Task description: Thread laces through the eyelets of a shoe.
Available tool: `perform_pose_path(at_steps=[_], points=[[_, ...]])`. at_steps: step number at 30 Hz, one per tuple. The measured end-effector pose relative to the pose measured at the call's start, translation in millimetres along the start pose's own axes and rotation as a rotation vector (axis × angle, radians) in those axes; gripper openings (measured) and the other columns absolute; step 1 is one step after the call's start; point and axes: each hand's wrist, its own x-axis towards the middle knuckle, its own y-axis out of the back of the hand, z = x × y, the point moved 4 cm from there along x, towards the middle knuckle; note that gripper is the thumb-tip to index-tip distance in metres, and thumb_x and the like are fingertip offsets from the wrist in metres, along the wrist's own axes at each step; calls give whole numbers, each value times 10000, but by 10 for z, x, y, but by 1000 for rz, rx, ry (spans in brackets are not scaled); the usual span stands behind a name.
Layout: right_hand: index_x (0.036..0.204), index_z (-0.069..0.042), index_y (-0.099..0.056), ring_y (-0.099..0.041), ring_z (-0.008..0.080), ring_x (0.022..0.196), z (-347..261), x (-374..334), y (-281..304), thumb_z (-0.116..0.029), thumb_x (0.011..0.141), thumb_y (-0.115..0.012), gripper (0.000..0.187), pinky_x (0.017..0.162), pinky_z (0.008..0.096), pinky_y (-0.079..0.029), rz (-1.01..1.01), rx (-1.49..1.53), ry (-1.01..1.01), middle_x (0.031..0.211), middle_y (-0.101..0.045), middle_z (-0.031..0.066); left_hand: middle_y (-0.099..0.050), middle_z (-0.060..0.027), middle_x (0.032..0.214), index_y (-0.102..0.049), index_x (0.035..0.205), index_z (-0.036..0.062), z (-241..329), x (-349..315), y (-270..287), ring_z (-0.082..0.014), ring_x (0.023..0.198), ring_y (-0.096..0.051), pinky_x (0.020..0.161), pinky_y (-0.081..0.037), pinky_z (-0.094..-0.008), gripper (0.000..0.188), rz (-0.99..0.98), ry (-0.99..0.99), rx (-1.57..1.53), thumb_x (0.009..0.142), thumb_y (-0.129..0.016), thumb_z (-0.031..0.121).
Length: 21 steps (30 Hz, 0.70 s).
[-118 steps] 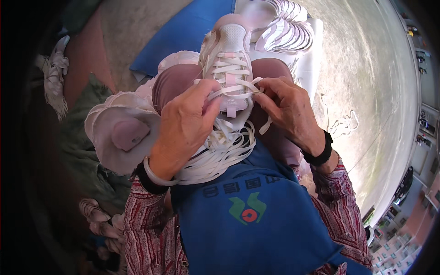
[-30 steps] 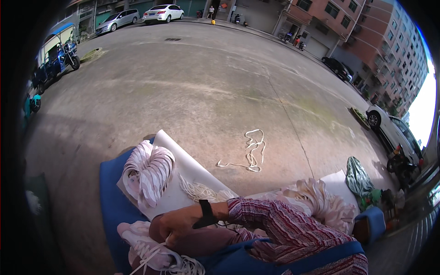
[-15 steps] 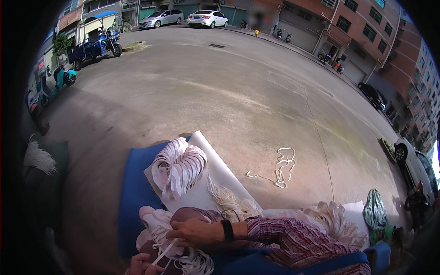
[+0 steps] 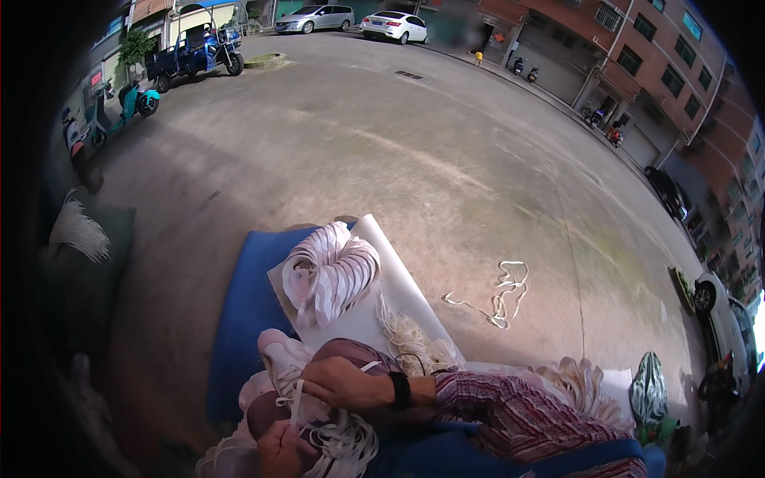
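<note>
A narrow white lace runs upright between my two hands. Its upper part is pinched in the fingers of my right hand, which has a black band at the wrist. Below, my left hand is closed around the lower part. Under and around both hands lie pale pink, sole-like flat pieces and a loose bundle of white laces in my lap. Farther off, a curled stack of pale layered pieces rests on a white sheet. Cream cords lie beside it.
A blue mat or board is under the white sheet. On the concrete lies a loose white cord. More pale pieces and a dark plastic bag are at the right. White strands sit on a dark green sack at left.
My left hand has come up closer beneath my right, and the lace now stands more upright between them. The whole view has shifted, so the surroundings appear farther right.
</note>
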Motion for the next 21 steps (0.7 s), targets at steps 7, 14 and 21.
perform_pose_path(at_steps=[7, 14, 21], points=[[807, 28, -588, -607, 395, 837, -830, -18, 54, -235, 943, -606, 297, 710, 449, -479, -691, 289, 158, 863, -568, 196, -569, -106, 575, -646, 825, -20, 80, -416, 368, -224, 473, -507, 523, -438, -370, 249, -28, -283, -471, 899, -588, 211], [896, -16, -649, -636, 367, 850, -45, -369, 221, -169, 895, -632, 154, 754, 436, -503, -454, -161, 6, 909, -633, 145, -610, -50, 649, -671, 802, -8, 361, -999, 683, -93, 587, -548, 608, -440, -249, 235, 171, 222, 139, 927, -649, 189], [909, 0, -668, -636, 349, 868, 413, -165, 129, -72, 863, -620, 98, 781, 401, -502, -54, -54, -347, 905, -661, 169, -654, -90, 894, -637, 1033, -8, 111, -234, 209, -142, 781, -637, 670, -501, -275, 131, 443, -98, 105, 917, -636, 52]])
